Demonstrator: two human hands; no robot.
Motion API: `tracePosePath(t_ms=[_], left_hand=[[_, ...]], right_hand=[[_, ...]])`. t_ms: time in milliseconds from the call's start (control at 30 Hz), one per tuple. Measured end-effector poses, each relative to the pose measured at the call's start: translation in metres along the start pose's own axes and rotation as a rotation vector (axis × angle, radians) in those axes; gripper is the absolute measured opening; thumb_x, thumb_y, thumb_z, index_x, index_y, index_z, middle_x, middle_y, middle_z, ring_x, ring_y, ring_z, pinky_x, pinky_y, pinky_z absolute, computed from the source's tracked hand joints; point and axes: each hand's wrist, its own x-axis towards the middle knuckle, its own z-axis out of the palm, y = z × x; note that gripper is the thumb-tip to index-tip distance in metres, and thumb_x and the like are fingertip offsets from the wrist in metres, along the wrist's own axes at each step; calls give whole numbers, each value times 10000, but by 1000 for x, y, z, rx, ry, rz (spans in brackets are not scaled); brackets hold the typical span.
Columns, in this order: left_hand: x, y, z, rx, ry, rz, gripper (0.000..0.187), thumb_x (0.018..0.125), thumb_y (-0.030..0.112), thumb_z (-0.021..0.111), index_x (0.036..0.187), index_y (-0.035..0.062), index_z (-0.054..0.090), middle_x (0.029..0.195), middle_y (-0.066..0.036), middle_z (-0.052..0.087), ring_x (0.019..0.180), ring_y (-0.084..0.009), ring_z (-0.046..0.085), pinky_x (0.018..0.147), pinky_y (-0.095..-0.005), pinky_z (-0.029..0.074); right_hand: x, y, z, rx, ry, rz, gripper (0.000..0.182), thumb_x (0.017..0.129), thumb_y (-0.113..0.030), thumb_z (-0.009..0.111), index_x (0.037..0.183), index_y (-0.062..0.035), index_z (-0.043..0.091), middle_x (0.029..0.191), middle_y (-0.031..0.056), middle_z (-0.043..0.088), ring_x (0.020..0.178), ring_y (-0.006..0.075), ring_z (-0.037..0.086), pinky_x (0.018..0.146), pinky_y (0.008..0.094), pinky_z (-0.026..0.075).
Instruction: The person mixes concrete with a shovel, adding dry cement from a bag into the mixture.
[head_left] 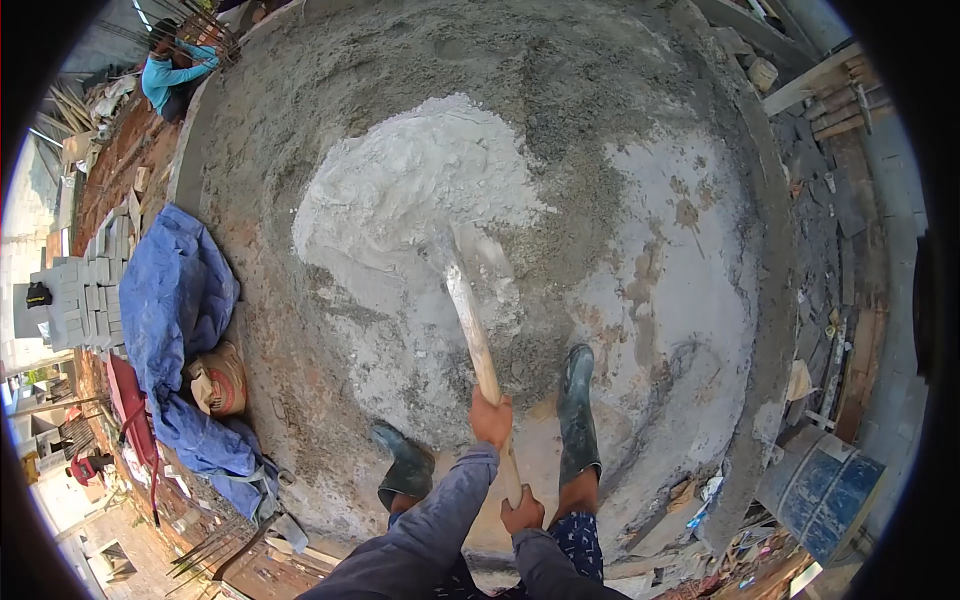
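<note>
My left hand (491,418) is closed around the middle of a long wooden tool handle (472,325). Nearer my body, my right hand (522,511) grips the same handle close to its end. The shaft slants forward and slightly left, its far part coated in grey powder. Its head is buried at the front of a pale grey heap of cement-like powder (420,170), so the kind of tool is hidden. Around the heap lies darker, damp-looking sand (300,95). My boots (577,410) stand on the powdery ground on either side of the handle.
At the left, a blue tarp (175,290) lies beside a paper sack (217,380), a red wheelbarrow (130,410) and stacked grey blocks (92,295). A person in a turquoise top (170,75) crouches upper left. A blue drum (822,495) stands lower right, beyond the low edge (770,240).
</note>
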Motion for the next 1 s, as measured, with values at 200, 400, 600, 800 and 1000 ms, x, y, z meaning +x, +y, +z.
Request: tracePosePath(t_ms=[200,400,600,800,1000], left_hand=[[63,147,8,78,40,266,413,824,182,690,1158,-6,537,971,-257,686,942,-435,672,823,-461,527],[125,80,24,408,-62,158,432,843,226,671,1186,32,494,1018,-283,676,969,-463,654,859,-522,523],[58,-39,9,443,-80,70,461,826,244,682,1178,19,488,957,-277,686,907,-481,663,820,-535,536],[-29,-96,-29,411,-91,23,499,807,256,696,1198,22,493,942,-292,678,902,-477,662,813,-526,538],[4,13,-26,270,-61,162,472,805,222,715,1183,17,521,926,-262,681,879,-438,679,782,-492,533]], right_hand=[[134,-65,0,236,143,-140,454,775,-203,712,1150,29,600,858,264,687,819,448,678,739,495,540],[117,-89,60,499,47,-47,348,769,-168,710,1070,-27,607,902,240,698,850,430,687,742,482,538],[6,-44,72,388,-8,92,347,766,-198,708,1047,-25,604,881,238,693,850,431,686,738,476,542],[-88,-9,51,150,-179,279,349,785,-219,712,1048,-18,599,820,260,678,792,424,698,698,489,542],[-12,-33,43,217,-18,85,363,786,-218,709,1054,-10,580,800,255,673,771,456,675,697,518,536]])
